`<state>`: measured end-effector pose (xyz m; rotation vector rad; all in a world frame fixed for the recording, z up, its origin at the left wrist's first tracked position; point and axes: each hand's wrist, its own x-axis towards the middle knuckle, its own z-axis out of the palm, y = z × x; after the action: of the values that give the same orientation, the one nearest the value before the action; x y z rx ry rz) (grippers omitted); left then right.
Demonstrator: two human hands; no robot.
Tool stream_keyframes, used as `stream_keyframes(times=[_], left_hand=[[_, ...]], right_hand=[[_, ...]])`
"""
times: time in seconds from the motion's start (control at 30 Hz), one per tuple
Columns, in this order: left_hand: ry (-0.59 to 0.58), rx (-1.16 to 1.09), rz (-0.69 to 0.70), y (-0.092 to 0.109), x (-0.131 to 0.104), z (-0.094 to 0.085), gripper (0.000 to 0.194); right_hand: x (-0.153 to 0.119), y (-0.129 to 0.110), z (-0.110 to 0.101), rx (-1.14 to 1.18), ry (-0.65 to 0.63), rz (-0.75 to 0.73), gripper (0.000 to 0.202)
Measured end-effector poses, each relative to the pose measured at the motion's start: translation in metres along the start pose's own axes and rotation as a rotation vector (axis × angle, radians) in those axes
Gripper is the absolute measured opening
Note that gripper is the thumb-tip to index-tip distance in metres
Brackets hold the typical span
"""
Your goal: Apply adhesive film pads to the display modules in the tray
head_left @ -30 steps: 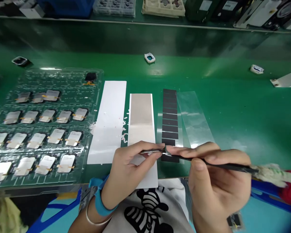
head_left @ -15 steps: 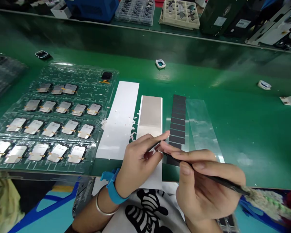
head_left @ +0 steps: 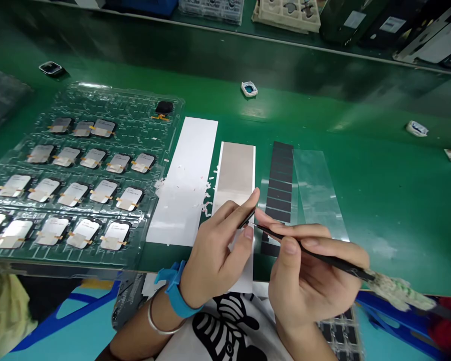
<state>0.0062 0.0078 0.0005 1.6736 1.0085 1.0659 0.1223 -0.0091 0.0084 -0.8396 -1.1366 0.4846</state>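
Note:
My left hand (head_left: 216, 255), with a blue band at the wrist, pinches a small dark-edged panel (head_left: 247, 219) between thumb and fingers. The panel is tilted nearly edge-on, so its face is mostly hidden. In my right hand (head_left: 315, 286) are slim black tweezers (head_left: 334, 259), held like a pen, with cloth-like wrapping at the back end. Their tip is at or very near the panel's edge; contact is too small to tell. Below the hands lies a beige-faced strip sheet (head_left: 235, 168), and beside it a row of black rectangles (head_left: 280, 193) on clear film.
At left, a clear tray (head_left: 124, 100) holds several silver-backed display modules (head_left: 73, 194). White paper (head_left: 184, 175) lies beside it, with small white scraps (head_left: 207, 200) along its edge. Clear film (head_left: 319, 185) lies at right. Small watch-case-like parts (head_left: 249, 89) sit farther back, below a shelf.
The panel in my left hand has turned more edge-on, and my left thumb has shifted up. The tweezers' tip stays close to it. The whole view has shifted slightly.

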Motion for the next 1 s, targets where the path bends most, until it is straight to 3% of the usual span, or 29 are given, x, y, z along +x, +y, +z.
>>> stream_keyframes(times=[0.27, 0.77, 1.0], left_hand=[[-0.02, -0.002, -0.035, 0.0016, 0.0003, -0.0003, 0.051], [-0.045, 0.031, -0.108, 0.0028, 0.0002, -0.0011, 0.049], [-0.045, 0.035, -0.1, 0.0018, 0.0003, -0.0009, 0.05]], right_hand=[[-0.0013, 0.0063, 0.0028, -0.003, 0.046, -0.021, 0.029], [-0.0013, 0.0073, 0.0011, 0.015, 0.019, -0.011, 0.037], [-0.0021, 0.0094, 0.001, -0.039, 0.044, 0.0, 0.03]])
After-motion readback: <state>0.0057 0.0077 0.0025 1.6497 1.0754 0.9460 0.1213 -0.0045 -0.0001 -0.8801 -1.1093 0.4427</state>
